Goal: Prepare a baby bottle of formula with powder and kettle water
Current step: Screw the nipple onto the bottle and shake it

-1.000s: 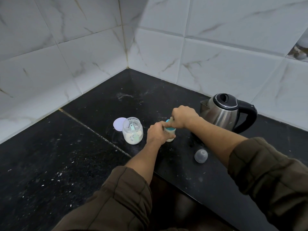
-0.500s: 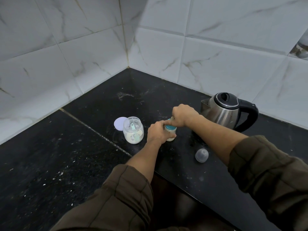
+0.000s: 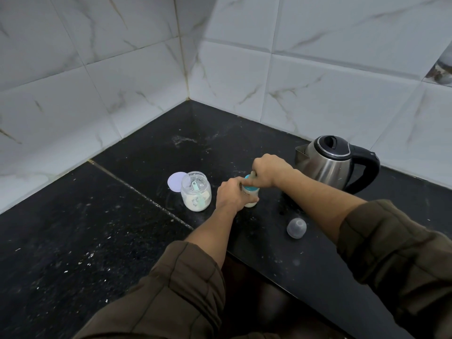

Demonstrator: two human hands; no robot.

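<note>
Both of your hands were on the baby bottle (image 3: 252, 192), which stood upright on the black counter (image 3: 97, 228) between them. Your left hand (image 3: 231, 195) wrapped the bottle's body from the near side, fingers curled round it. Your right hand (image 3: 267, 171) sat over the top, fingers closed on the teal collar (image 3: 247, 182) and the teat under it.

The foot of the bottle, below your left fingers, looked pale and milky, so I judge powder and water were already in and the step in hand was screwing the collar down.

Just left of your left hand stood the powder jar (image 3: 195, 192), open, with a green scoop (image 3: 194, 185) inside and its lilac lid (image 3: 176, 181) lying flat behind it. Beyond your right wrist sat the kettle (image 3: 327, 165), lid down. Nearer you than your right forearm, the clear cap (image 3: 296, 228) lay on the counter, well apart from the bottle.

The next move, as I judge it, called for the left hand to brace the bottle while the right turned the collar until it seated. Whether it was already home could not be told. The cap would then want fetching.
</note>
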